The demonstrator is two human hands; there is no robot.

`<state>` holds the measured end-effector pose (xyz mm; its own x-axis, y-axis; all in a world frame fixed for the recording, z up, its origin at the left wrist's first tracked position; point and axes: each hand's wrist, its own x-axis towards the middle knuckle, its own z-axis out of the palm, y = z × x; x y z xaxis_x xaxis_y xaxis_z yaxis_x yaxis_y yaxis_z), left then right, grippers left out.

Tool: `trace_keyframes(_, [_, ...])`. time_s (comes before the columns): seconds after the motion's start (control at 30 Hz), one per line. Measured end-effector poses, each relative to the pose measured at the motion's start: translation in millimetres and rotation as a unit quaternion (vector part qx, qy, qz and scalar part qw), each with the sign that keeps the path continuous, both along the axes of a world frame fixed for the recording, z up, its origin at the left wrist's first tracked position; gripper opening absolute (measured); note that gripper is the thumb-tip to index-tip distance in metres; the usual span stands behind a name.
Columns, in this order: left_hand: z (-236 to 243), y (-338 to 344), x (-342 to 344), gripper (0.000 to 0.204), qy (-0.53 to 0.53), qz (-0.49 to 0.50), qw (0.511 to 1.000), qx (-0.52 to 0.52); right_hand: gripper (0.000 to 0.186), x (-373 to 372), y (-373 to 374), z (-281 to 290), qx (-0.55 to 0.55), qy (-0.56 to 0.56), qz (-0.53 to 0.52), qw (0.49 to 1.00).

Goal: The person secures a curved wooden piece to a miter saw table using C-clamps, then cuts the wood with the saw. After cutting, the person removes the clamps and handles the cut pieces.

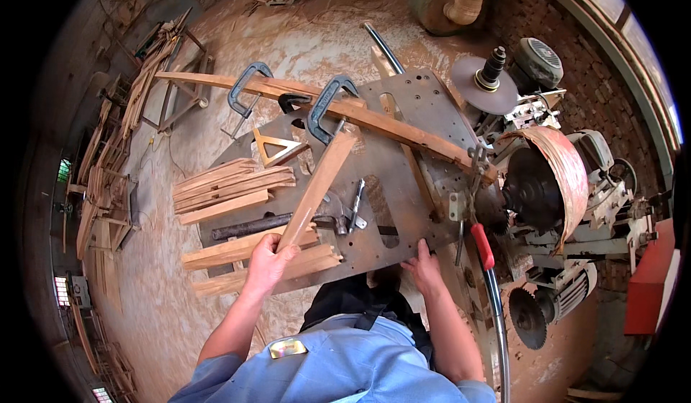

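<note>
My left hand (pixel 266 267) is closed around the near end of a squared wooden strip (pixel 317 190), which slants up and away over the metal table (pixel 425 115). Its far end lies close to a C-clamp (pixel 320 111). At the table's near edge, my right hand (pixel 426 270) rests with its fingers apart and nothing in it. Beneath the held strip, a hammer (pixel 248 226) lies partly covered, with a pen-like tool (pixel 357 205) beside its head. Short wooden strips (pixel 230 190) are piled left of it, and more strips (pixel 259 255) lie around my left hand.
A long wooden bar (pixel 381 123) crosses the table, with a second C-clamp (pixel 248 90) on it. A triangular square (pixel 277 149) lies near the bar. On the right stand a guarded circular saw blade (pixel 533 187), a lower bare blade (pixel 527 318) and a red-handled lever (pixel 482 247).
</note>
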<state>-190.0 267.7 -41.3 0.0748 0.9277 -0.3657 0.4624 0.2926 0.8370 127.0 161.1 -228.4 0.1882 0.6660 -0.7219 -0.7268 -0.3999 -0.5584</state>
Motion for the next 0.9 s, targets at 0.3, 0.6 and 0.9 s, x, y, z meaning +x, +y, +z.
trace_keyframes(0.3, [3,-23,-4,0.049,-0.01,-0.011,1.0,-0.014,0.058,7,-79,14,-0.044,-0.036,0.016,0.998])
trace_keyframes(0.6, [3,-37,-19,0.051,0.008,0.002,1.0,-0.02,0.058,12,-110,28,-0.09,-0.077,0.024,0.993])
trace_keyframes(0.9, [8,-47,-31,0.05,0.054,0.007,0.998,0.014,0.05,11,-122,62,-0.132,-0.189,0.155,0.961])
